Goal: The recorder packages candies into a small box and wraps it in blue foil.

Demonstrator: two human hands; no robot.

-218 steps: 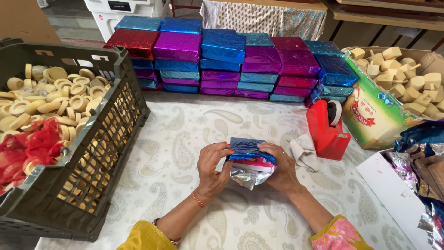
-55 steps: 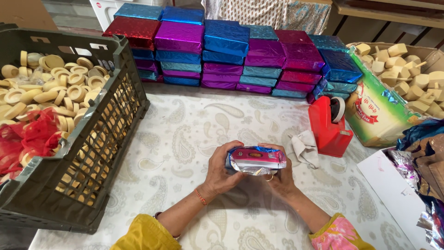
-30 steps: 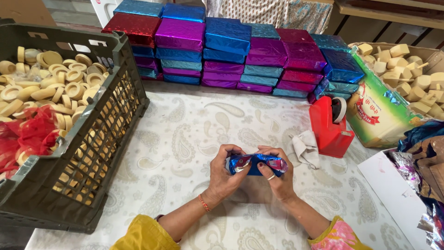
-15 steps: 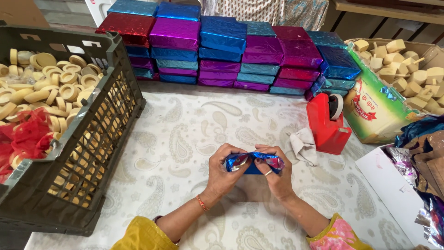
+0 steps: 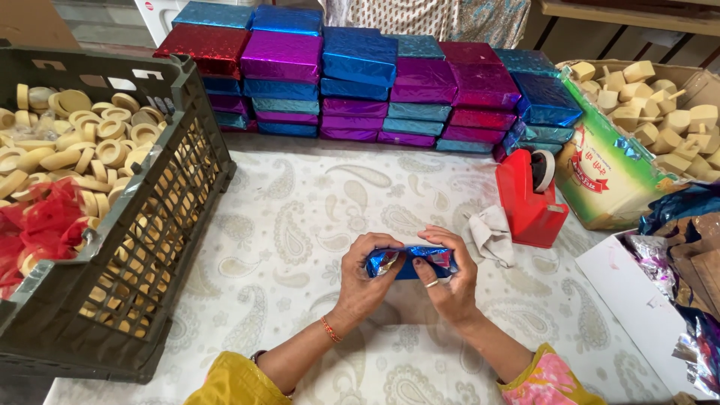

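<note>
Mid-wrap, I judge: my left hand (image 5: 365, 271) and right hand (image 5: 448, 271) both pinch a small blue foil packet (image 5: 409, 262), held just above the paisley tablecloth (image 5: 300, 225) btwn crate (image 5: 161, 225) and red tape dispenser (image 5: 529, 196). Next I'd fold ends flat w/ firm thumbs, then tape

Packet (image 5: 411, 262) mostly covered by left hand (image 5: 369, 271) and right hand (image 5: 448, 271); contents can't be seen. Crate (image 5: 161, 195) cut off at left and bottom edges. Box (image 5: 609, 169) of blocks cut at right edge. Lower rows of the stack (image 5: 375, 79) hidden behind the front ones.
</note>
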